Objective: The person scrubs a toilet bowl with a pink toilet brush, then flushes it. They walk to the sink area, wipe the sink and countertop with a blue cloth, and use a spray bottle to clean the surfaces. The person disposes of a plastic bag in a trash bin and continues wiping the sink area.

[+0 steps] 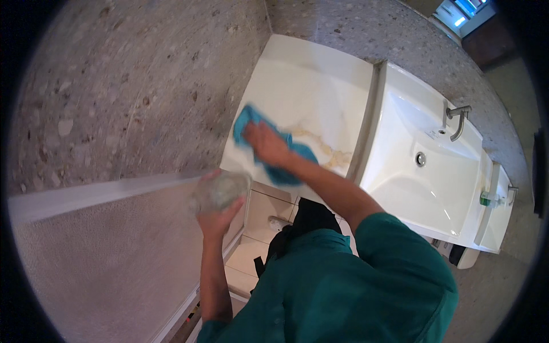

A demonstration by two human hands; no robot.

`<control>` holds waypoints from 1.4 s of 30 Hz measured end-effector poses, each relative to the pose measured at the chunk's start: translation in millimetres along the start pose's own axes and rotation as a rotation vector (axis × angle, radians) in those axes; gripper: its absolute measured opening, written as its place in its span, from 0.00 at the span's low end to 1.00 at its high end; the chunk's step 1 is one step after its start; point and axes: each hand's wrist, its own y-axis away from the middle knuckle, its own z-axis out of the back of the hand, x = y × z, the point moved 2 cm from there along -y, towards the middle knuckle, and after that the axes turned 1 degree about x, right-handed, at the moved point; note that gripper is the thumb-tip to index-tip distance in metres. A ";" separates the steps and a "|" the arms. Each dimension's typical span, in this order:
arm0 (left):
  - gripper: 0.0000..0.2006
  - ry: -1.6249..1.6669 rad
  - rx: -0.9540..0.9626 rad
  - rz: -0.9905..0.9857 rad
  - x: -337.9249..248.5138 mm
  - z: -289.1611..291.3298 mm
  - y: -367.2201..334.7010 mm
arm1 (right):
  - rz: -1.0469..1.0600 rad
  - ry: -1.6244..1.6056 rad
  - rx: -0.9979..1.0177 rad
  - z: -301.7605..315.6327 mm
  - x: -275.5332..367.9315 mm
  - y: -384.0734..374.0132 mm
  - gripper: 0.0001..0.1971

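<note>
My right hand [266,144] presses a blue cloth [281,174] onto the white countertop [311,71], close to its left end. The cloth bunches under my fingers, and part of it trails toward the front edge. Just right of it, a yellowish-brown stain [323,144] runs across the white surface. My left hand [220,219] holds up a pale, see-through rounded vessel [221,191] in front of the counter's left corner. Motion blurs that vessel, so its exact kind cannot be made out. Its bulk covers part of my left fingers.
To the right is a white sink [394,148] with a metal tap [459,120]. A green bottle [486,198] stands beyond it, by a second basin [496,211]. A speckled stone wall [143,86] borders the counter's left side. Tiled floor [246,257] lies below.
</note>
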 end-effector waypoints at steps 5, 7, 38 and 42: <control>0.40 0.046 -0.003 -0.320 -54.5 -52.7 -89.6 | -0.123 -0.245 0.065 43.1 39.3 116.2 0.23; 0.41 0.042 0.026 -0.348 -63.6 -57.4 -92.1 | -0.629 -0.016 0.062 64.7 -12.1 135.2 0.25; 0.35 -0.108 -0.140 -0.147 -23.2 -161.3 -237.9 | 0.168 -0.312 0.291 2.9 75.3 11.6 0.29; 0.37 -0.128 -0.171 -0.131 -11.3 -177.8 -254.1 | 0.128 -0.262 0.166 6.0 78.7 59.5 0.27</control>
